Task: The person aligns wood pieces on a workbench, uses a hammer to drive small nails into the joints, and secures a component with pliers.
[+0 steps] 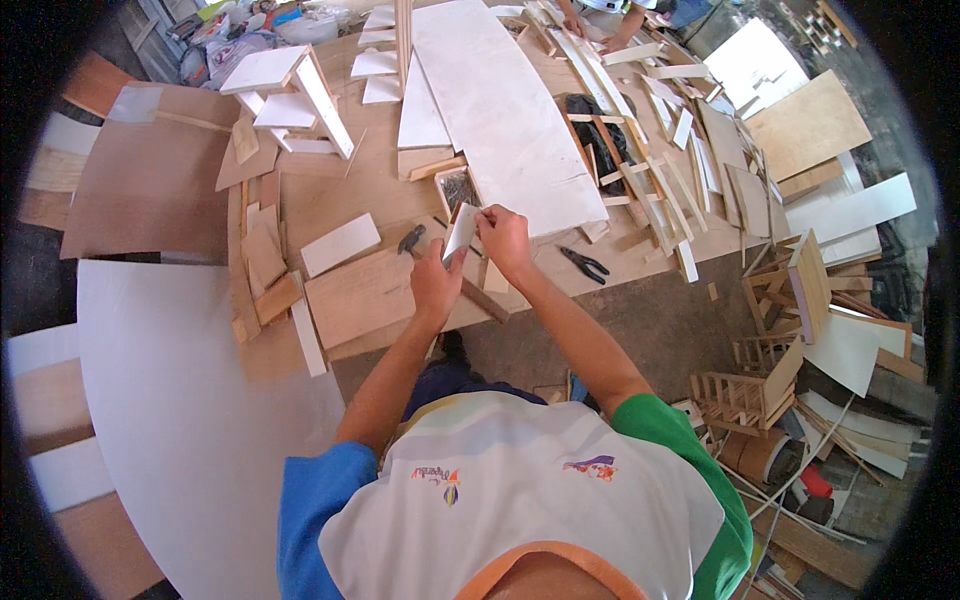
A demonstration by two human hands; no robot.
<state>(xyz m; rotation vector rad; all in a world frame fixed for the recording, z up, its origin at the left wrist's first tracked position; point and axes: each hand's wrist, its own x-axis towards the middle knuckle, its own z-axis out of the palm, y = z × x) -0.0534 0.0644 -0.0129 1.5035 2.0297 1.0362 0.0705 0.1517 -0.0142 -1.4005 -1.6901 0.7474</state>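
Note:
Over the near edge of the wooden worktable (375, 300), my left hand (437, 288) grips a small white board (460, 232), which stands tilted up from the fingers. My right hand (504, 240) is closed in a pinch against the board's upper right part; anything tiny between those fingertips is too small to see. A hammer (411, 239) lies just left of the board, its handle partly hidden. Beyond the board sits an open box of nails (458, 188). Black-handled pliers (583, 265) rest to the right of my right hand.
A large white panel (500, 110) stretches across the table's middle. At the far left stands a white stepped shelf frame (295, 95). Wooden strips (650, 195) and a slatted frame crowd the right side. Another person's hands (610, 40) are at the far edge. Wooden racks (745, 390) stand low at right.

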